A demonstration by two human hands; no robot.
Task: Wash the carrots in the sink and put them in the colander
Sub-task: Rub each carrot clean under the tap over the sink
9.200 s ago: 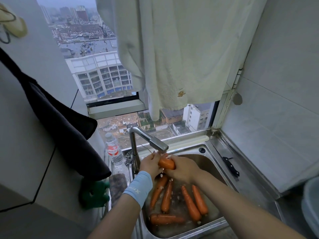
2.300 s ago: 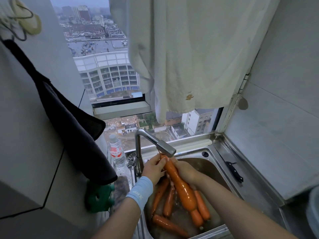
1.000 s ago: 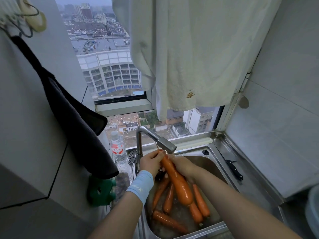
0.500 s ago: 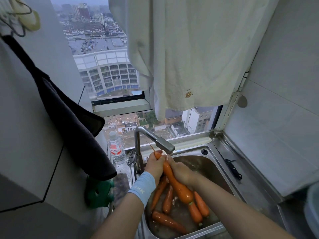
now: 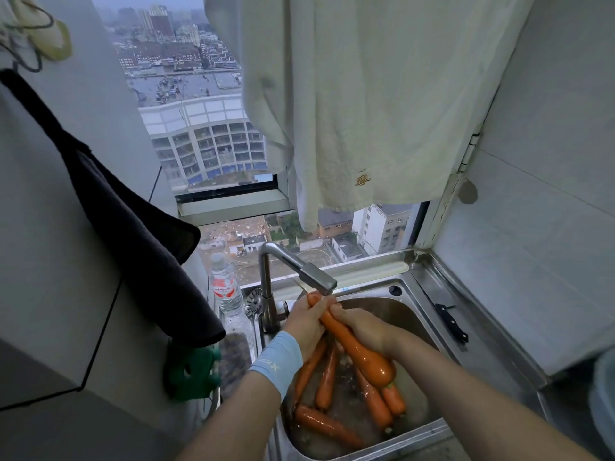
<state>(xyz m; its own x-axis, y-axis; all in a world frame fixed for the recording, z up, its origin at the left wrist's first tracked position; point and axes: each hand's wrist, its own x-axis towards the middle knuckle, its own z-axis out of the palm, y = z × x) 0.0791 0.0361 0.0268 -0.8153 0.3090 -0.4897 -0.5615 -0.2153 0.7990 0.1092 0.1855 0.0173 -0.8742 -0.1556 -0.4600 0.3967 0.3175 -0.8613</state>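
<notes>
A long, thick carrot (image 5: 361, 351) is held slanted under the tap spout (image 5: 316, 278), thin end up, thick end toward me. My left hand (image 5: 304, 322), with a pale blue wristband, grips its upper part from the left. My right hand (image 5: 362, 327) wraps it from the right. Several more carrots (image 5: 324, 424) lie wet in the bottom of the steel sink (image 5: 412, 304). No colander shows clearly; a pale rounded rim (image 5: 604, 394) sits at the right edge.
A black-handled knife (image 5: 451, 322) lies on the steel ledge right of the sink. A water bottle (image 5: 225, 287) and a drain strainer (image 5: 254, 299) stand left of the tap. A green object (image 5: 193, 372) and a dark cloth (image 5: 133, 227) hang left; a white towel (image 5: 359, 94) hangs above.
Both hands stay on the long carrot under the tap; over the last second they have slid along it and its thin end has risen closer to the spout. Earlier I held a shorter carrot.
</notes>
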